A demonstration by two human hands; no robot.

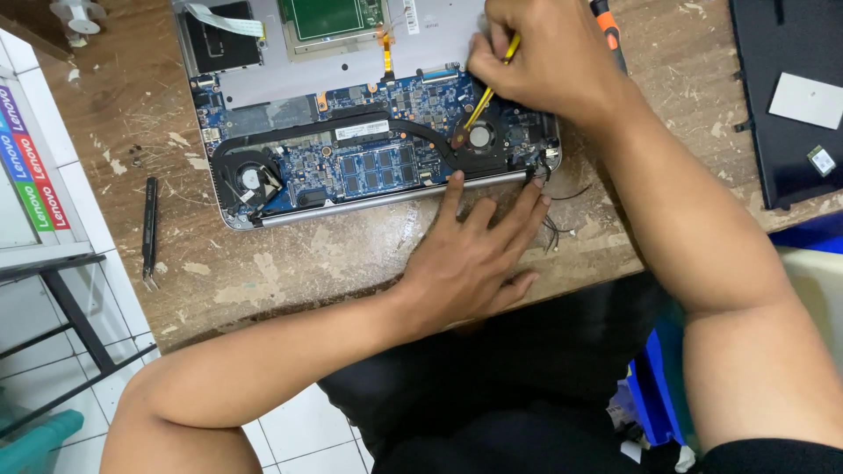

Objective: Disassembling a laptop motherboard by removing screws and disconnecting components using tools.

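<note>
Between right-hand fingers (505,54), yellow tool (485,95) touches laptop board (378,162).

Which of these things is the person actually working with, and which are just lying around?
In use:
opened silver laptop with blue circuit board
thin yellow tool in right hand
left hand resting at the laptop's edge

Lying about:
black tweezers
black back cover
orange-handled screwdriver

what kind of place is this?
Likely a small electronics repair bench. An opened laptop with bare circuit board and fans lies on a scarred wooden table; the right hand works a yellow tool at it, tweezers alongside.
</note>
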